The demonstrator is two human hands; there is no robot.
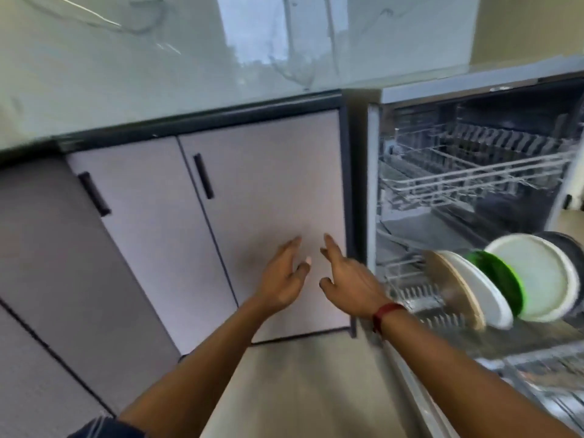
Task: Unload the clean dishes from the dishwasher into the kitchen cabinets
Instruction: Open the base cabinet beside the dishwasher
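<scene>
The dishwasher (376,184) stands open on the right. Its lower rack (420,298) is pulled out and holds plates on edge: a tan plate (452,289), a white plate (483,289), a green plate (502,279), a large white plate (537,276) and a dark dish (565,245) behind it. The upper rack (467,172) looks bare. My left hand (284,276) and my right hand (350,276) are held out with relaxed fingers in front of a shut grey cabinet door (268,184). Both hold nothing. A red band sits on my right wrist.
Two grey cabinet doors with black handles (203,175) (94,194) sit under a pale marble counter (189,64). The dishwasher door (505,390) lies folded down at lower right. Light floor (300,390) lies below my arms.
</scene>
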